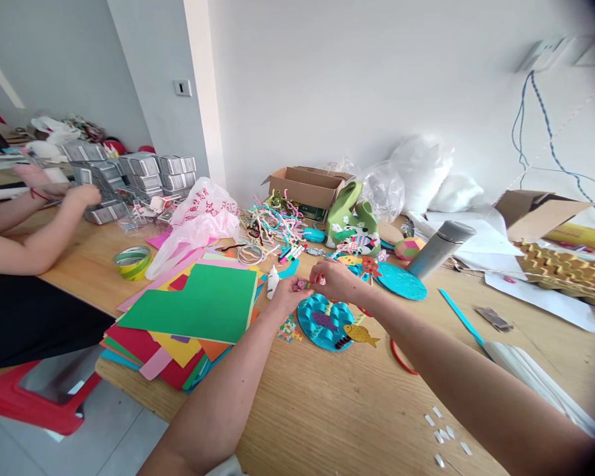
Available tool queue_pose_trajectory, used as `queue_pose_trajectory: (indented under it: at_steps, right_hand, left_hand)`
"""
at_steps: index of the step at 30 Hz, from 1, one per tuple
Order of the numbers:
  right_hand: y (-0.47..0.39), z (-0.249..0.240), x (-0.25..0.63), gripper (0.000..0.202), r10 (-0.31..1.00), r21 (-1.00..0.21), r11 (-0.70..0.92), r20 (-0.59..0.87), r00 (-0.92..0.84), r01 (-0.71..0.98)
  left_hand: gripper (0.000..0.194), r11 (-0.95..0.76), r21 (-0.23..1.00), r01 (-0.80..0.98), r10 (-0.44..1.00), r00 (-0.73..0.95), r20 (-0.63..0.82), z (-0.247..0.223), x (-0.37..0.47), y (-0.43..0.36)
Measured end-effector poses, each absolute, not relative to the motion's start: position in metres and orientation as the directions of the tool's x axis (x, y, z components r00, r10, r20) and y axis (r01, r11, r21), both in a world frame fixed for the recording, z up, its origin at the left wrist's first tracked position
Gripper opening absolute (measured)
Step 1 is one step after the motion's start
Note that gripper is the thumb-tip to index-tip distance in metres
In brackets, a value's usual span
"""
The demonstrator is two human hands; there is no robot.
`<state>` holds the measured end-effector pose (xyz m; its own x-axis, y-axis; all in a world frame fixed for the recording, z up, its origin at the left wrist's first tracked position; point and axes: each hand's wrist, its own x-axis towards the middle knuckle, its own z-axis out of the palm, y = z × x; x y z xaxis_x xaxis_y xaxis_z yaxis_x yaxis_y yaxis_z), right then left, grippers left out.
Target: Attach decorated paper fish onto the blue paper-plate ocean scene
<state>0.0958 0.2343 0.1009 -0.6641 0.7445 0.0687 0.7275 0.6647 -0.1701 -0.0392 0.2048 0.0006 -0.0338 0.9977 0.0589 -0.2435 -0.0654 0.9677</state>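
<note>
My left hand (288,296) and my right hand (338,280) meet above the table, both closed in a pinch. Between their fingertips is a small multicoloured piece (305,285), too small to name for certain. Just below them lies a round blue disc (305,330) with curled blue paper strips on it. A purple paper fish (326,322) and a yellow spotted paper fish (361,334) rest on the disc, the yellow one reaching past its edge. Beside my left hand stands a white glue bottle (272,283). Tiny coloured paper bits (288,329) lie left of the disc.
Coloured paper sheets (213,301) are stacked at the left, near green-yellow tape (133,263). Pipe cleaners (272,221), a green felt bag (352,221) and a grey flask (441,248) stand behind. White scraps (443,434) lie front right. Another person's hand (83,196) touches grey boxes.
</note>
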Motion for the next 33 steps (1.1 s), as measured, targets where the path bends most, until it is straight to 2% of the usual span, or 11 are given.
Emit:
queue_pose_trajectory:
  at_steps: [4, 10, 19, 29, 33]
  right_hand:
    - [0.237, 0.1, 0.1, 0.012, 0.745, -0.182, 0.664, 0.071, -0.664, 0.725]
    - [0.234, 0.102, 0.099, 0.011, 0.74, -0.176, 0.668, 0.056, -0.671, 0.723]
    - [0.231, 0.103, 0.098, 0.012, 0.749, -0.161, 0.66, 0.067, -0.659, 0.734]
    - [0.233, 0.122, 0.113, 0.043, 0.785, -0.275, 0.619, 0.223, -0.578, 0.735]
    - [0.235, 0.129, 0.123, 0.053, 0.808, -0.36, 0.589, 0.299, -0.508, 0.724]
  left_hand:
    - [0.033, -0.068, 0.966, -0.251, 0.997, -0.037, 0.061, 0.002, -0.039, 0.204]
    - [0.025, -0.074, 0.97, -0.23, 0.997, -0.049, 0.065, -0.002, -0.039, 0.204]
    - [0.025, -0.069, 0.967, -0.245, 0.998, -0.028, 0.065, 0.0, -0.039, 0.203]
    - [0.035, -0.041, 0.964, -0.264, 0.999, -0.015, 0.039, 0.006, -0.042, 0.198]
    - [0.037, -0.029, 0.965, -0.259, 1.0, -0.013, 0.026, 0.007, -0.042, 0.197]
